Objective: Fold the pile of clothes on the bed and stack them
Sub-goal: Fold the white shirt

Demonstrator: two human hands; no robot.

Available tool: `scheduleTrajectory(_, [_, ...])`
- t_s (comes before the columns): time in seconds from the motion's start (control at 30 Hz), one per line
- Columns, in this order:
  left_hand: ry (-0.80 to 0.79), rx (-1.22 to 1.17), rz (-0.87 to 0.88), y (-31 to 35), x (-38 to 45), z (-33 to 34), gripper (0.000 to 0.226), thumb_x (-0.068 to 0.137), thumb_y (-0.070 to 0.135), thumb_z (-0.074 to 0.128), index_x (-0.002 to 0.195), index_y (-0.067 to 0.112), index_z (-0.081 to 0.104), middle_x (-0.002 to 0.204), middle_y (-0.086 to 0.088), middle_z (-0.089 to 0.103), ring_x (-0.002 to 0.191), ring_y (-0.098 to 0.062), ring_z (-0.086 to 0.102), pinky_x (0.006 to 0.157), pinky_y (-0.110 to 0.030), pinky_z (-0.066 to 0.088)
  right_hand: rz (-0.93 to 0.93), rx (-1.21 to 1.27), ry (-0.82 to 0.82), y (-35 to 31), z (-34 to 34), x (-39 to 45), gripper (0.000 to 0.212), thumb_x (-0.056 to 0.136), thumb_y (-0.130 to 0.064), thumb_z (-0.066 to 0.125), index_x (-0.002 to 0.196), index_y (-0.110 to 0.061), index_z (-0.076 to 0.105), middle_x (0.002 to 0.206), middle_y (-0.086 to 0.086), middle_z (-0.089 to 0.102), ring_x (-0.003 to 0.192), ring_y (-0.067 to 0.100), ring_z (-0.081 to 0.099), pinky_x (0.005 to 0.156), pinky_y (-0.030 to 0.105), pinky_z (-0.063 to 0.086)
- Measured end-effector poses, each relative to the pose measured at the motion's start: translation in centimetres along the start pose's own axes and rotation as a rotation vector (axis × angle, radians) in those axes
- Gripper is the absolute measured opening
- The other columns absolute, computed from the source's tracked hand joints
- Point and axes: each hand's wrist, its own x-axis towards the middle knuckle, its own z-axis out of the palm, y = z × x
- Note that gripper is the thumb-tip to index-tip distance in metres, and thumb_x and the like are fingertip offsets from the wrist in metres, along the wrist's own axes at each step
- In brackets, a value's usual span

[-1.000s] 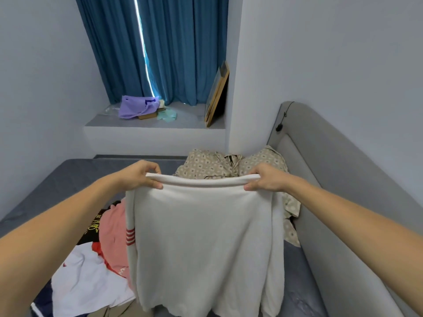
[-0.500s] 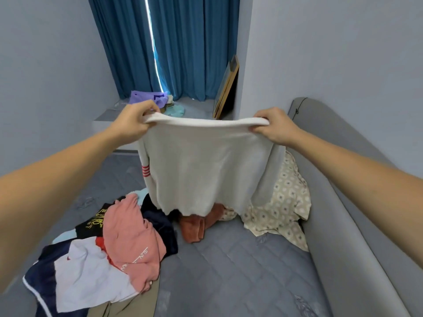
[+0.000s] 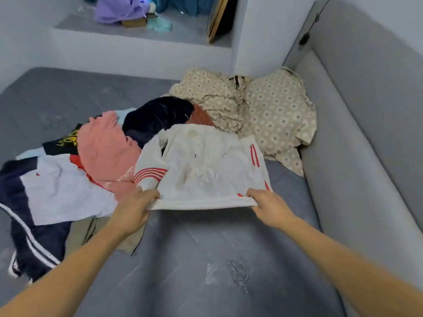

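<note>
A white sweater with red stripes [image 3: 206,165] lies spread on the grey bed [image 3: 194,259], its far part draped over the pile. My left hand [image 3: 135,208] grips its near left corner and my right hand [image 3: 266,205] grips its near right corner. The pile of loose clothes sits to the left: a pink top [image 3: 105,147], a dark navy garment [image 3: 155,117], a white and navy jacket [image 3: 45,193], a black shirt with yellow print [image 3: 61,143] and a tan piece [image 3: 103,234].
A beige patterned cloth [image 3: 263,110] is bunched in the far right corner against the grey padded headboard [image 3: 354,133]. Behind the bed a window ledge [image 3: 183,33] holds a purple bag [image 3: 119,10] and a leaning frame [image 3: 217,17].
I held the white sweater up in the air by its edge; now it is lowered and laid out on the bed over the pile. My view has tipped down.
</note>
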Motion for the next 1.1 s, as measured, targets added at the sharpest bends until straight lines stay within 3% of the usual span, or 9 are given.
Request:
scheduleTrajectory(0.13, [-0.159, 0.053, -0.031, -2.7, -9.0, 12.8, 0.051, 0.067, 0.0, 0.077, 0.109, 0.025, 0.066, 0.085, -0.004, 0.061, 0.074, -0.035, 0.059, 0.057, -0.037, 0.049, 0.039, -0.093, -0.13, 2.2, 15.2, -4.7, 0.013, 0.095, -0.015, 0.057, 0.106, -0.023, 0.056, 0.107, 0.004, 0.066, 0.094, 0.029, 0.062, 0.073, 0.039, 0.047])
scheduleTrajectory(0.2, [-0.175, 0.093, -0.005, -3.6, -12.8, 17.6, 0.055, 0.058, -0.006, 0.08, 0.106, 0.02, 0.069, 0.081, -0.005, 0.064, 0.07, -0.033, 0.058, 0.05, -0.033, 0.045, 0.078, -0.131, -0.172, 2.5, 21.5, -6.9, 0.016, 0.093, -0.011, 0.056, 0.105, -0.021, 0.055, 0.101, 0.006, 0.065, 0.089, 0.03, 0.062, 0.068, 0.038, 0.042])
scheduleTrajectory(0.3, [-0.146, 0.136, -0.035, -4.7, -16.8, 22.7, 0.058, 0.055, -0.011, 0.082, 0.106, 0.013, 0.069, 0.081, -0.007, 0.065, 0.07, -0.037, 0.058, 0.05, -0.034, 0.043, 0.103, -0.168, -0.18, 2.6, 28.6, -10.4, 0.022, 0.089, -0.006, 0.057, 0.108, -0.018, 0.057, 0.097, 0.008, 0.064, 0.085, 0.03, 0.061, 0.066, 0.035, 0.032])
scheduleTrajectory(0.4, [-0.146, 0.178, -0.068, -5.5, -19.9, 25.6, 0.056, 0.058, -0.014, 0.075, 0.107, 0.011, 0.067, 0.083, -0.007, 0.064, 0.08, -0.037, 0.057, 0.055, -0.038, 0.041, 0.098, -0.119, -0.155, 2.4, 33.1, -13.4, 0.022, 0.087, -0.005, 0.062, 0.107, -0.016, 0.061, 0.094, 0.01, 0.065, 0.082, 0.032, 0.061, 0.066, 0.034, 0.033])
scheduleTrajectory(0.6, [-0.123, 0.177, -0.11, -5.8, -24.9, 27.7, 0.057, 0.054, -0.018, 0.073, 0.103, 0.011, 0.067, 0.082, -0.007, 0.065, 0.081, -0.037, 0.057, 0.055, -0.039, 0.039, 0.059, -0.101, -0.14, 1.6, 37.2, -17.5, 0.021, 0.078, 0.0, 0.072, 0.092, -0.013, 0.064, 0.082, 0.008, 0.065, 0.072, 0.029, 0.061, 0.064, 0.032, 0.03])
scheduleTrajectory(0.7, [-0.141, 0.145, -0.163, -5.8, -26.1, 28.4, 0.05, 0.056, -0.018, 0.073, 0.095, 0.012, 0.062, 0.081, -0.005, 0.062, 0.082, -0.036, 0.055, 0.057, -0.037, 0.036, 0.055, -0.114, -0.177, 2.0, 39.1, -18.5, 0.025, 0.084, -0.007, 0.073, 0.106, -0.017, 0.067, 0.094, 0.003, 0.067, 0.086, 0.024, 0.061, 0.07, 0.033, 0.033])
scheduleTrajectory(0.8, [-0.146, 0.139, -0.225, -6.0, -26.3, 29.3, 0.04, 0.065, -0.013, 0.076, 0.096, 0.011, 0.064, 0.093, -0.008, 0.064, 0.085, -0.037, 0.054, 0.06, -0.038, 0.035, 0.051, -0.114, -0.291, 2.7, 40.0, -18.2, 0.028, 0.096, -0.025, 0.064, 0.124, -0.02, 0.06, 0.114, -0.001, 0.062, 0.106, 0.02, 0.056, 0.082, 0.031, 0.038])
scheduleTrajectory(0.93, [-0.058, 0.026, -0.37, -5.7, -26.9, 30.2, 0.037, 0.076, -0.007, 0.074, 0.107, 0.01, 0.065, 0.107, -0.011, 0.055, 0.091, -0.035, 0.048, 0.066, -0.044, 0.043, 0.047, -0.027, -0.283, 2.4, 38.6, -16.9, 0.049, 0.093, -0.053, 0.062, 0.129, -0.021, 0.055, 0.118, -0.004, 0.056, 0.109, 0.018, 0.05, 0.087, 0.036, 0.043])
scheduleTrajectory(1.1, [0.135, -0.339, -0.775, -1.4, -28.3, 29.9, 0.047, 0.086, 0.002, 0.074, 0.128, 0.007, 0.051, 0.123, -0.015, 0.046, 0.111, -0.033, 0.047, 0.091, -0.046, 0.048, -0.075, -0.044, -0.164, -0.6, 36.9, -13.5, 0.045, 0.093, -0.047, 0.065, 0.125, -0.017, 0.055, 0.119, 0.0, 0.054, 0.108, 0.022, 0.05, 0.085, 0.04, 0.045])
